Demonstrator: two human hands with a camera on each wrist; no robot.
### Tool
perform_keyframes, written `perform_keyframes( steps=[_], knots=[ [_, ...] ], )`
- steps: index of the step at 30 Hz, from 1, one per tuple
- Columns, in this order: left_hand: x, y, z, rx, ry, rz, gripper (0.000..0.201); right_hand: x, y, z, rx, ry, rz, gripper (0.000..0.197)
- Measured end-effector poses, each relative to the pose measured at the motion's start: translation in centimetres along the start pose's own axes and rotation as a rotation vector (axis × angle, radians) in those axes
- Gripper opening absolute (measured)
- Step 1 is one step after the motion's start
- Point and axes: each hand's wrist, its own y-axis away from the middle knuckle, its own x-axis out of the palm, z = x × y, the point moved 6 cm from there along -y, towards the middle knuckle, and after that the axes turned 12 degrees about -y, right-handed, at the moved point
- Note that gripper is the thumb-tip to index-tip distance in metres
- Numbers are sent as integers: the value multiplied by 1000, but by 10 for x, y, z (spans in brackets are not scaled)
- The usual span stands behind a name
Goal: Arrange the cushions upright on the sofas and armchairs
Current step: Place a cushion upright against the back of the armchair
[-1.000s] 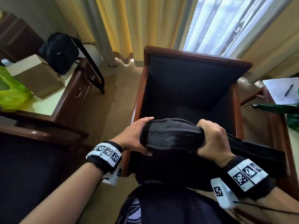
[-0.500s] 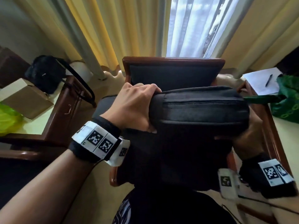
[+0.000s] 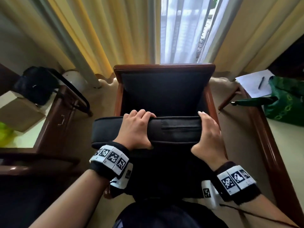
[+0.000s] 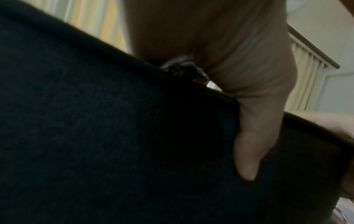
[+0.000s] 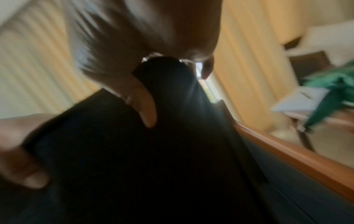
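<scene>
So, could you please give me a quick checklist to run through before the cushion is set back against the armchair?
1. Left hand grips the black cushion's top edge: ok.
2. Right hand grips the same edge: ok.
3. Cushion held upright over the armchair: ok.
4. Backrest free of objects: ok.
5. Seat beneath clear: cannot tell, hidden by the cushion.
6. Cushion centred between the armrests: not ok, it overhangs the left one.

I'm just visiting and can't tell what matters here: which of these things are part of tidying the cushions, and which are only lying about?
Part of the job:
- black cushion, held at its top edge
- left hand and right hand, both gripping it
- armchair

Just lying about:
- black bag
- cardboard box
- green bag
- paper with pen
</scene>
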Motion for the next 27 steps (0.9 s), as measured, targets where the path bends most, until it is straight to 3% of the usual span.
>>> perform_keyframes(
  steps=[3, 5, 7, 10, 13, 16, 18, 20, 24, 27],
  knots=[
    [5, 8, -7, -7, 11, -25, 97, 37, -3, 45, -176, 283, 243, 103],
    [7, 15, -8, -55, 26, -24, 97, 64, -4, 62, -152, 361, 412, 106],
    [11, 28, 5, -193, 16, 30, 103, 79, -4, 71, -141, 438, 453, 103],
    [16, 53, 45, -343, -8, 94, 124, 76, -5, 70, -181, 411, 319, 77],
    [14, 73, 80, -309, 77, 66, 131, 65, -1, 57, -202, 331, 219, 64],
    [20, 87, 102, -171, 444, -80, 121, 53, 9, 44, -247, 269, 160, 62],
    [36, 99, 110, -216, 757, -48, 126, 45, 14, 37, -266, 231, 113, 60],
    [50, 106, 107, -268, 898, 0, 131, 38, 18, 31, -262, 203, 74, 59],
    [40, 96, 87, -289, 833, -100, 99, 17, 16, 18, -203, 135, 13, 59],
    [11, 71, 75, -194, 761, -169, 86, -4, 4, 16, -165, 66, -4, 58]
  ],
)
